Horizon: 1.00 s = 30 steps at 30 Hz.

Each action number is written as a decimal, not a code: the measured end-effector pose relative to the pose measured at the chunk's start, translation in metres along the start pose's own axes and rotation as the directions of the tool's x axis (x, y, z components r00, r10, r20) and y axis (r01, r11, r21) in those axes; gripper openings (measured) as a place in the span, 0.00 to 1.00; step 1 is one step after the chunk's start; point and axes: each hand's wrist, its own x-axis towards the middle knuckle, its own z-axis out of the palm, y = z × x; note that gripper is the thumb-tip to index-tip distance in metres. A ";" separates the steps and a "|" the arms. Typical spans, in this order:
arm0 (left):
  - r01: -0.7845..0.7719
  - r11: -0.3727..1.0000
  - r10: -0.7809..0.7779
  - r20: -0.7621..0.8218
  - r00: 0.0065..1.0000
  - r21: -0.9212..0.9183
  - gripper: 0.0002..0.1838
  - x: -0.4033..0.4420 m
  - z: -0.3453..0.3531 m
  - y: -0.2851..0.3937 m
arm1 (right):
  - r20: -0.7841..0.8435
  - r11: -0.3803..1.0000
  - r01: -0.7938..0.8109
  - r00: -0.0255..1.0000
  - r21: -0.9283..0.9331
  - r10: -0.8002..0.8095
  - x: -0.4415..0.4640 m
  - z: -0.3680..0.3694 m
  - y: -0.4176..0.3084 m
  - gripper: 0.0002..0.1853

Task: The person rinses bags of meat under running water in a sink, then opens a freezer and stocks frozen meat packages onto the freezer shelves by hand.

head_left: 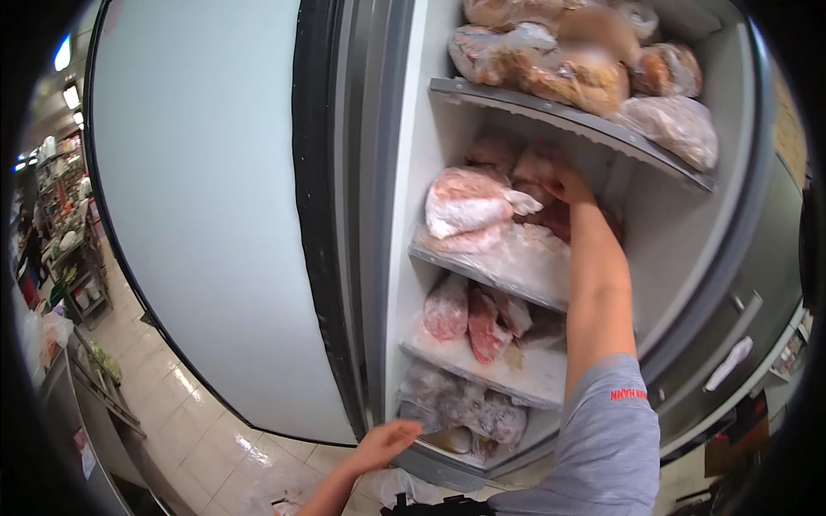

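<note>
My right hand reaches deep onto the second shelf of an upright freezer. Its fingers are curled against a bag of frozen meat at the back, and part of the grip is hidden. In front and to the left lies a larger frosted bag of meat with a twisted plastic end. Under it is a flat frosty plastic bag. Low down, by the freezer's bottom left edge, my left hand is loosely bent with nothing in it, its fingers partly extended.
The freezer door stands wide to the left. On the top shelf are several wrapped packs. Lower shelves hold red meat pieces and frosted bags. A steel counter and tiled floor lie at left.
</note>
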 end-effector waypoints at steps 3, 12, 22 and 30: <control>0.103 0.976 -0.150 -0.250 0.957 -0.191 0.15 -0.062 -0.022 -0.055 | 0.190 0.030 0.203 0.953 -0.979 -0.237 0.050 -0.019 0.007 0.24; 0.239 0.909 -0.418 -0.727 0.545 -0.343 0.13 -0.168 -0.044 -0.094 | 0.837 -0.426 0.844 0.466 -0.324 0.287 0.006 0.022 0.016 0.20; 0.274 0.961 -0.249 -0.539 0.804 -0.036 0.19 -0.158 -0.043 -0.129 | 0.943 -0.427 0.859 0.330 -0.283 0.037 -0.111 0.025 0.013 0.14; 0.492 0.865 -0.351 -0.822 0.449 -0.101 0.15 -0.315 -0.019 -0.237 | 0.633 0.004 0.633 0.774 -0.774 -0.002 -0.279 0.026 -0.052 0.23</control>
